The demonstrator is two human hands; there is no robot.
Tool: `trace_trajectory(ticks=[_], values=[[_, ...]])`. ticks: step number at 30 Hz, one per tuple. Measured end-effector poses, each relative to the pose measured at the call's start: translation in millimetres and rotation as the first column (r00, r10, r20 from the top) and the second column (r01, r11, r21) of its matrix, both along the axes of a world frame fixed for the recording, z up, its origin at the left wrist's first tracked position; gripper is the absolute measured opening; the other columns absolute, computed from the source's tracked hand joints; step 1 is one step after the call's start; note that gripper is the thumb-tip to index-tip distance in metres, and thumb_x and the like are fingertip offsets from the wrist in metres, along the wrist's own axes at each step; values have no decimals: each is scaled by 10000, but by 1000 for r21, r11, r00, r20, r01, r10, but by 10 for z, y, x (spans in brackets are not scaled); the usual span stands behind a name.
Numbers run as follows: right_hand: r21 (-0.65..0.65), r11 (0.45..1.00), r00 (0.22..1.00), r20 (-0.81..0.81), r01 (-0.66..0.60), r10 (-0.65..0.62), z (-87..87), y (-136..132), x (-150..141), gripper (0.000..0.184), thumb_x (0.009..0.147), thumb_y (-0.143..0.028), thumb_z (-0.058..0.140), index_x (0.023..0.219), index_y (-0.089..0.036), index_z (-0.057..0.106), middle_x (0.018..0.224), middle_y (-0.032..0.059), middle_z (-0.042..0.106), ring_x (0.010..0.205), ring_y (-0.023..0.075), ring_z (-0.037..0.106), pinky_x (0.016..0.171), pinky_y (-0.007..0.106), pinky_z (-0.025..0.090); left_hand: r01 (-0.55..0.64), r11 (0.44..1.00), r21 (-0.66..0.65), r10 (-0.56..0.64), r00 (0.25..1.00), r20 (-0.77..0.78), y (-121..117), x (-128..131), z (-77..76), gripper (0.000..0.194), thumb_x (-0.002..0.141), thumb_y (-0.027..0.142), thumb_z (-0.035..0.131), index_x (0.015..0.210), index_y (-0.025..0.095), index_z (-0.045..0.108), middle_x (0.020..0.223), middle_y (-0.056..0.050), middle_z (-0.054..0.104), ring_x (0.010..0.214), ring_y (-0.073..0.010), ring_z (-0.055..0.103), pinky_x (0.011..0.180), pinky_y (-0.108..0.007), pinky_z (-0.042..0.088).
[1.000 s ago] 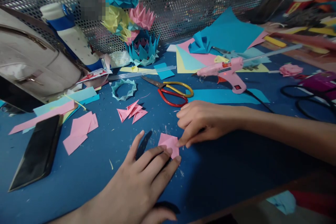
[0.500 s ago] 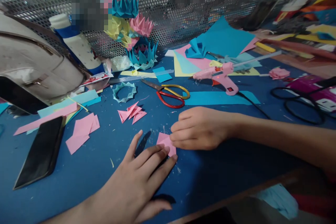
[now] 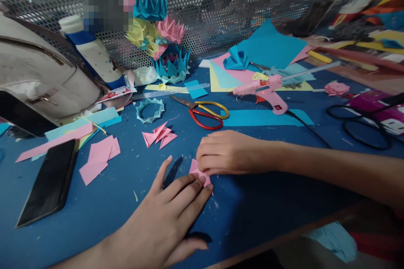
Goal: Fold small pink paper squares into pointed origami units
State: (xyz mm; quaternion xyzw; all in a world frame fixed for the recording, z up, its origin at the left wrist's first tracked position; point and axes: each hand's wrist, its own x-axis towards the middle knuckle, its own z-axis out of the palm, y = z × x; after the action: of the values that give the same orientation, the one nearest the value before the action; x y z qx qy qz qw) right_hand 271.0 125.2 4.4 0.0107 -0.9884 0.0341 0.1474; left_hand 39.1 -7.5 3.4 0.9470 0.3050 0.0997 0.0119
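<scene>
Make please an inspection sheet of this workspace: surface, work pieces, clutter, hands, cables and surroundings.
Surface: blue table, marked with whitish specks.
Work pieces: small pink paper under the hands; folded pink pieces lie beyond it.
Clutter: phone, scissors, pink glue gun, loose pink squares.
Hands: left hand rests on the paper, fingers spread; right hand has curled fingers over it, tips partly hidden.
Cables: black cord runs from the glue gun; black cable lies looped at the right.
Surroundings: perforated panel behind; pale bag and bottle at the left.
</scene>
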Motion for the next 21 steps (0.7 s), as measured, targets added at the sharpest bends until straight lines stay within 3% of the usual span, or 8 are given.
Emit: trace_trajectory(ticks=[5,12,21], values=[[-21,1000,998,-59,-20,18,22,12,61,303,1072,-237,407,943,-219,680,981,23,667,831,159,497,704,307,356,-3,1000,2,3,1000,-2,0,1,0,663,1065,592,308,1511,114,425,1427,-69,592,1325,-253,491,1233,-564,-131],[-20,997,997,-5,-73,73,45,171,129,274,1052,-381,470,1047,-263,717,814,8,608,761,175,430,657,322,288,21,1000,1,-21,1000,-11,32,6,19,661,1054,600,349,1495,118,449,1387,-73,614,1302,-249,497,1223,-573,-153],[-136,991,999,-45,-3,-3,32,69,69,321,1063,-347,439,990,-185,707,938,46,657,830,163,511,722,288,380,42,999,0,-42,999,-4,39,-26,70,609,1036,617,371,1450,195,518,1338,-96,616,1305,-267,511,1234,-560,-99]])
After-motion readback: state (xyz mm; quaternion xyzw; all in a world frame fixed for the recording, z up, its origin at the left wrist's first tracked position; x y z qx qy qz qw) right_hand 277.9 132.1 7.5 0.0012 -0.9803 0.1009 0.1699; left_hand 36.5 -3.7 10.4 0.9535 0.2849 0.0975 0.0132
